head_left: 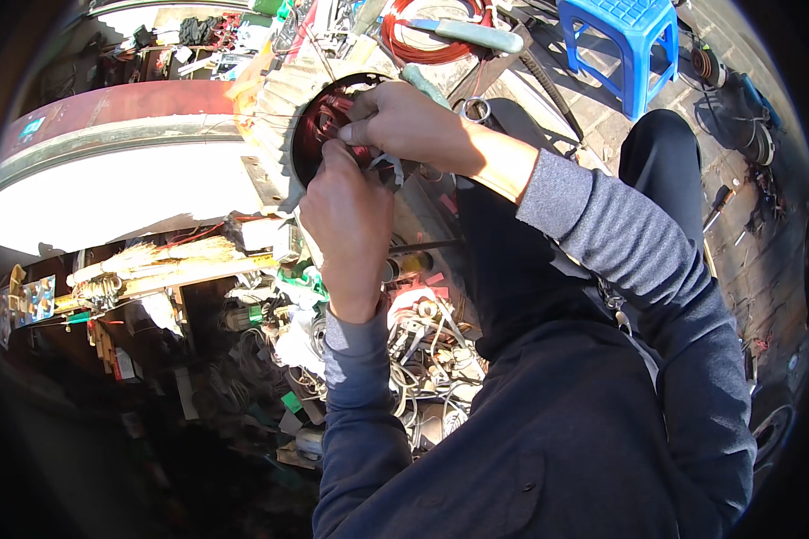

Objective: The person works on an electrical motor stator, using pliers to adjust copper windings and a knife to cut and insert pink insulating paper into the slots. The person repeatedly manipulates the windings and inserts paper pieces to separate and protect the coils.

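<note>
"What do we count in the head view?"

"Two bare hands, our left hand and our right hand; one round, ribbed, pale metal housing lined with dark-red wire windings; one looped coil of red-brown wire; one blue plastic stool."

"And our pose?"

"Left forearm upright, right slanting in from the right, fingertips meeting at the windings inside the housing's mouth. We cannot tell whether they clamp a strand."

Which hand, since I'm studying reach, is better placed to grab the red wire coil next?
Probably the right hand: it lies closer to the red wire coil; the left hand is farther.
</note>
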Demonstrator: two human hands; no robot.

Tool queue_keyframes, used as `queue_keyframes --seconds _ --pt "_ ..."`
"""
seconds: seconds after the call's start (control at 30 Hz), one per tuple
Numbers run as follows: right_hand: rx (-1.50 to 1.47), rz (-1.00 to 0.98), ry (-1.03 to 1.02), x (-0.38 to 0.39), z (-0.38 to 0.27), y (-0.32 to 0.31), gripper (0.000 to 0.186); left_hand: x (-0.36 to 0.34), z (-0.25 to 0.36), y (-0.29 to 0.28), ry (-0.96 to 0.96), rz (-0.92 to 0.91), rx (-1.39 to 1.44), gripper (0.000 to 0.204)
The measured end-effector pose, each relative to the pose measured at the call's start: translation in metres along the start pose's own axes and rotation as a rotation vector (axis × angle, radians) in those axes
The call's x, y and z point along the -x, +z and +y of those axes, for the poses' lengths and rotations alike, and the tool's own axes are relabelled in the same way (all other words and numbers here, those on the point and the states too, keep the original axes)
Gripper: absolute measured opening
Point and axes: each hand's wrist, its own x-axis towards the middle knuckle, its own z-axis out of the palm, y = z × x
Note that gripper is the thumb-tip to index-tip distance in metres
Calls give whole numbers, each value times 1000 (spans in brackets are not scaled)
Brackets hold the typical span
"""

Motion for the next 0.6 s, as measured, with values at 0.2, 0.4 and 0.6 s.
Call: queue_keyframes --seconds 0.2,0.4,0.6 --pt "-138 -39 -95 11 15 3 41 -2 -4 -5 -15 -32 61 25" --pt "-202 7 -74 1 25 10 41 -8 -2 0 -66 -48 1 22" --pt "-194 96 -62 -10 29 15 30 12 1 -15 -1 -114 227 33"
